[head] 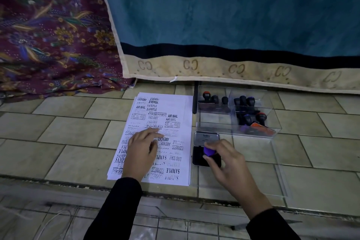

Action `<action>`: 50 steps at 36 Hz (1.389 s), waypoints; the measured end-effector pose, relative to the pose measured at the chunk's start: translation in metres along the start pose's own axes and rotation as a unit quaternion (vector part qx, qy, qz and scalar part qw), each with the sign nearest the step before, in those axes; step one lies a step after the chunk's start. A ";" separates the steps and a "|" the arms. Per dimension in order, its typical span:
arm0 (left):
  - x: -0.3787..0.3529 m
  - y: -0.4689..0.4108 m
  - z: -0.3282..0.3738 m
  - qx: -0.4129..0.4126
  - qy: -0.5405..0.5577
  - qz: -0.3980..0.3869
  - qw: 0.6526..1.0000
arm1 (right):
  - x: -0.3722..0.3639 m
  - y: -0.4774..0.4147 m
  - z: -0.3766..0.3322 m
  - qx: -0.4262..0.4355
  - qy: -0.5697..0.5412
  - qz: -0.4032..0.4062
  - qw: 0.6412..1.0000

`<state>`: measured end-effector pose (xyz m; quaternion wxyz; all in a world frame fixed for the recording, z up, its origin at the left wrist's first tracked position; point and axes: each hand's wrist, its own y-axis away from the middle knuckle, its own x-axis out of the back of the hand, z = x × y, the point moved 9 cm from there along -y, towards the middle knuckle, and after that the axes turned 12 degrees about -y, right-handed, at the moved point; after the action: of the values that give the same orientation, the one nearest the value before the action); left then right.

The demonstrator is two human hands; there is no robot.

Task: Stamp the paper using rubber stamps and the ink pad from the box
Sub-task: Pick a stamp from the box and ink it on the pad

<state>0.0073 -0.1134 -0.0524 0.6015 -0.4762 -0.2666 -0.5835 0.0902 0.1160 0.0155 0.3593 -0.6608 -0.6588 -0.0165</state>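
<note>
Right hand pinches a purple-knobbed stamp on black ink pad; left hand lies flat on paper.

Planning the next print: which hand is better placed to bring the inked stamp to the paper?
Right. The right hand pinches the purple-topped stamp on the ink pad, beside the sheet; the left hand rests flat on the paper, likely steadying it.

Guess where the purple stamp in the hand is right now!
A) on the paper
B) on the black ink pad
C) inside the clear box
B: the right hand holds the purple stamp on the ink pad, while the left hand rests on the paper.
</note>
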 end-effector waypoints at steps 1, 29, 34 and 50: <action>0.000 0.000 0.000 0.000 0.000 0.000 1.000 | -0.002 0.002 -0.001 0.005 0.006 -0.006 1.000; 0.001 0.000 0.000 -0.006 -0.003 0.001 1.000 | -0.042 -0.074 -0.007 -0.031 -0.001 -0.037 0.999; -0.001 -0.001 -0.001 0.002 -0.006 -0.007 1.000 | -0.060 -0.081 0.001 -0.028 0.009 -0.072 0.997; 0.000 -0.002 0.000 -0.001 -0.009 -0.002 1.000 | -0.080 -0.075 0.005 -0.019 0.053 -0.110 0.992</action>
<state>0.0058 -0.1131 -0.0520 0.5974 -0.4820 -0.2721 -0.5804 0.0109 0.0404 0.0061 0.3768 -0.5895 -0.7070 -0.1033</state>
